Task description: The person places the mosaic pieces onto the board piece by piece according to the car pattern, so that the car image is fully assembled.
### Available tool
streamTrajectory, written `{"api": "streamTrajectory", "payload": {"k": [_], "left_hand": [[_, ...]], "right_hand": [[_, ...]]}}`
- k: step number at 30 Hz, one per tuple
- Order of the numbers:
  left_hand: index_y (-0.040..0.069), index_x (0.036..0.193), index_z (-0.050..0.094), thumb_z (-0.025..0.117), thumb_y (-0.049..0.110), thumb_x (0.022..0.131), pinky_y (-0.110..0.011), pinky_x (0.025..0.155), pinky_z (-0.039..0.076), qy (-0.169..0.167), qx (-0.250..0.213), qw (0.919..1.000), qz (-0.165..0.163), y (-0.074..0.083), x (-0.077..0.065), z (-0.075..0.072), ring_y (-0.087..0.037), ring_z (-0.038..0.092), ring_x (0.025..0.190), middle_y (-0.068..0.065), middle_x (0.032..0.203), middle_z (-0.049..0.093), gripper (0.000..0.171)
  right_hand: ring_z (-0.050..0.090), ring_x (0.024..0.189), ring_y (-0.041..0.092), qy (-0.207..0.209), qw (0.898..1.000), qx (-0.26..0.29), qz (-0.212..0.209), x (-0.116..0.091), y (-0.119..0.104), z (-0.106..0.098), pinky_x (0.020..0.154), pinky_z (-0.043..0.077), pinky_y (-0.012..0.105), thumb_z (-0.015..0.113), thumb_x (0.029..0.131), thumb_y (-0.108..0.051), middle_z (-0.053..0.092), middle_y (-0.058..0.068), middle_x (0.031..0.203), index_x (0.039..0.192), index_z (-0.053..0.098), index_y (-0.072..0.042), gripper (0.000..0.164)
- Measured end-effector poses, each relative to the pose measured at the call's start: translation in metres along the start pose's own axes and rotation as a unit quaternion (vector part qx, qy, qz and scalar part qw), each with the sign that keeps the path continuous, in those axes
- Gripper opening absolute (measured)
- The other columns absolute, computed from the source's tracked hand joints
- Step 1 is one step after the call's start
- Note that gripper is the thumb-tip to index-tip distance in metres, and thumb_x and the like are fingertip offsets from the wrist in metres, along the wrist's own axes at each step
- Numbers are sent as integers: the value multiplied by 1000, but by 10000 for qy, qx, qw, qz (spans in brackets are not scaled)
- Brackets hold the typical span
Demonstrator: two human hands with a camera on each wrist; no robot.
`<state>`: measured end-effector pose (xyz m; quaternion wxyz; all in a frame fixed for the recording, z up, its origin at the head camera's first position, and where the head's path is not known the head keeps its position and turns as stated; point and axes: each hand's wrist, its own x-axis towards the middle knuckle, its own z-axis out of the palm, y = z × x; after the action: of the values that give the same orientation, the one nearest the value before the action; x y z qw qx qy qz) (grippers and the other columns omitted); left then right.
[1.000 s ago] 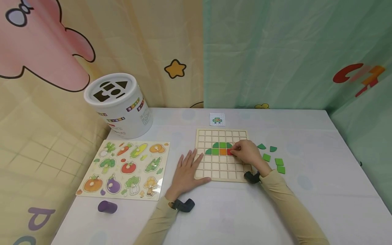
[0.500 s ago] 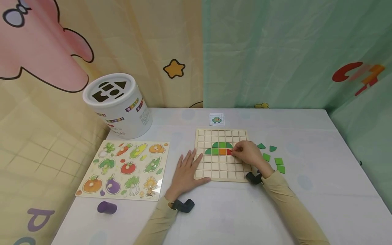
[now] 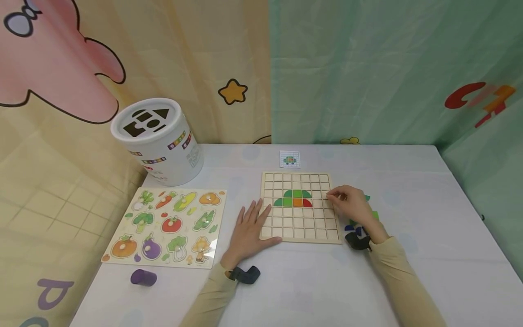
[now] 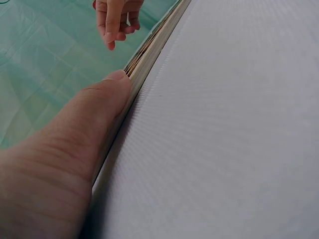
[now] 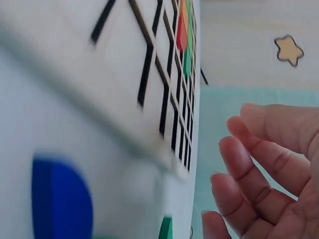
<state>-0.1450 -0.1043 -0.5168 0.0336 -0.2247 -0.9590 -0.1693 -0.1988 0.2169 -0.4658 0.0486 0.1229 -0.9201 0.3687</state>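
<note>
My left hand [image 3: 247, 234] lies spread over the left side of a wooden grid board [image 3: 302, 222]. In the left wrist view its thumb [image 4: 107, 94] presses along the board's edge. On the board sits a mosaic of green tiles [image 3: 297, 194], one orange square tile [image 3: 298, 202] and a red quarter-round tile [image 3: 307, 203] at the right end of the lower row. My right hand [image 3: 353, 204] hovers at the board's right edge, fingers loosely bent. The right wrist view shows nothing between its thumb and fingertips. Loose blue pieces [image 3: 352, 229] and green ones lie partly hidden under it.
Behind the board lies a small picture card [image 3: 289, 159]. A vegetable puzzle board [image 3: 188, 231] is on the left, with a purple cylinder [image 3: 143, 277] in front. A white bucket [image 3: 175, 159] with shaped lid holes stands at the back left, near the curtain.
My right hand has let go of the red tile and moved right, off the mosaic, now covering several loose green pieces. The left hand stays put.
</note>
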Motion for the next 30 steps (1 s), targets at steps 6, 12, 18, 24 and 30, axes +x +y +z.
{"api": "streamTrajectory", "payload": {"k": [6,12,18,24,30], "left_hand": [[17,151,28,49,76,79,-46,114,0,118,29,9999,44,-2,1,2,-27,7,143,-9,157,14,96],[18,151,27,51,75,78,-45,114,-1,46,-4,10000,3,0,1,0,-26,6,143,-8,157,13,96],[19,152,25,50,75,79,-46,114,0,-13,6,10000,-10,0,1,1,-26,5,143,-8,158,12,96],[18,152,26,51,75,78,-44,114,-2,17,12,10000,-7,-1,1,2,-25,5,143,-8,158,13,96],[18,151,26,52,74,78,-44,114,-2,39,-11,10000,3,-1,1,1,-26,6,143,-8,157,13,96]], "right_hand": [[53,70,22,459,9985,-160,255,-8,16,-24,55,42,31,65,92,-19,65,10,85,99,71,-1,20],[54,73,25,646,9946,-497,638,-13,26,-38,57,41,32,63,92,-19,65,14,87,101,69,1,23],[57,73,29,604,9910,-754,924,-20,33,-50,55,42,31,65,91,-18,65,15,86,102,68,3,24],[58,82,35,334,9877,-834,1280,-26,43,-60,60,43,36,63,92,-19,63,22,92,104,64,6,29],[53,71,28,138,9752,-991,1973,-27,47,-62,56,38,33,63,91,-31,60,17,81,94,61,6,37]]}}
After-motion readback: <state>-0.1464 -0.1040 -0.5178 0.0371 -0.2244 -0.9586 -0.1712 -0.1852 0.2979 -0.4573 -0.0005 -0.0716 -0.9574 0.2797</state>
